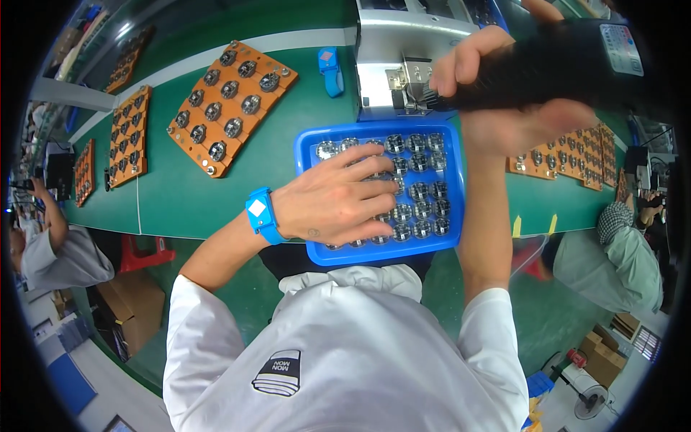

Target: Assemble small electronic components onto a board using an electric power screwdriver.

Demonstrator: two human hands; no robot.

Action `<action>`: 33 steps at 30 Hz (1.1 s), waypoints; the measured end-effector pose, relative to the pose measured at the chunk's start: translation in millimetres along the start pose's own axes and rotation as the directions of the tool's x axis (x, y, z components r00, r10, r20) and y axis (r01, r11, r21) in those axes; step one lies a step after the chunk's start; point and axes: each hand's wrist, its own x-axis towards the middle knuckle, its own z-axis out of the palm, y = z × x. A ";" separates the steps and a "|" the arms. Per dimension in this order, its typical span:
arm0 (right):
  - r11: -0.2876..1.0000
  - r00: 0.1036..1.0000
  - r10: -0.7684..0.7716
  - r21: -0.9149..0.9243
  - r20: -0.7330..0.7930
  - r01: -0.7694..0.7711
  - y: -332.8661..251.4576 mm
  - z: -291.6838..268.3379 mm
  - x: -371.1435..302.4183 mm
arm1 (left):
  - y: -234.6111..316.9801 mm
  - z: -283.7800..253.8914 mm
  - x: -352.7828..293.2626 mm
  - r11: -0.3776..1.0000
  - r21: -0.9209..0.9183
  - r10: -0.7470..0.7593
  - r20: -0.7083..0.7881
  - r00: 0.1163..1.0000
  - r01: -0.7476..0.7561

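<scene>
My left hand (342,196), a blue strap around its wrist, lies palm down over a blue tray (455,216) at the table's near edge. Its fingers are spread across small round clear-and-silver parts (421,210) set in rows in the tray; whatever is under the palm is hidden. At the upper right, my right hand (497,86) is closed around a bulky black device (554,68) with a pale label, slightly blurred. The device's left end is beside a metal clamp-like fixture (414,83) on a silver machine; I cannot tell whether they touch.
Orange boards (229,108) with round parts on them stand to the left on the green table (216,205). More orange boards (568,158) lie at the right. A blue wrist strap (330,72) is beside the silver machine (410,29). People (612,252) sit at both sides.
</scene>
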 end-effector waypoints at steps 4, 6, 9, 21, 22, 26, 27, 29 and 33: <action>0.258 0.933 0.133 -0.897 -0.334 -0.358 -21.0 40.9 6.1 | 1.6 1.1 -0.6 1.000 0.015 0.004 0.012 1.000 -0.005; -0.068 0.905 0.088 -0.909 -0.417 -0.412 -23.7 47.2 4.2 | 3.7 0.9 -0.2 1.000 0.026 -0.004 0.021 1.000 0.003; 0.322 0.911 0.134 -0.852 -0.389 -0.412 -28.1 42.9 -13.9 | 4.9 0.8 -0.3 0.999 0.037 -0.015 0.033 0.999 0.014; 0.347 0.806 0.075 -0.743 -0.587 -0.573 -36.7 60.0 -72.1 | 7.1 6.2 -0.1 0.999 0.021 -0.033 0.002 0.999 0.033; 0.348 0.806 0.075 -0.742 -0.588 -0.574 -37.0 59.4 -72.3 | 7.1 5.9 0.1 0.999 0.022 -0.032 0.002 0.999 0.032; 0.222 0.785 0.100 -0.755 -0.611 -0.617 -37.2 61.1 -71.3 | 6.9 5.6 0.4 0.999 0.016 -0.033 0.003 0.999 0.033; 0.164 0.770 0.106 -0.753 -0.629 -0.637 -37.3 62.0 -70.7 | 6.8 5.6 0.4 0.999 0.009 -0.033 0.000 0.999 0.033; 0.168 0.770 0.157 -0.752 -0.619 -0.638 -40.6 62.2 -72.4 | 6.4 6.0 -0.1 0.999 0.000 -0.034 -0.004 0.999 0.034; 0.269 0.831 0.123 -0.788 -0.543 -0.554 -38.4 51.7 -87.9 | 6.3 7.1 0.1 0.999 -0.035 -0.034 -0.025 0.999 0.033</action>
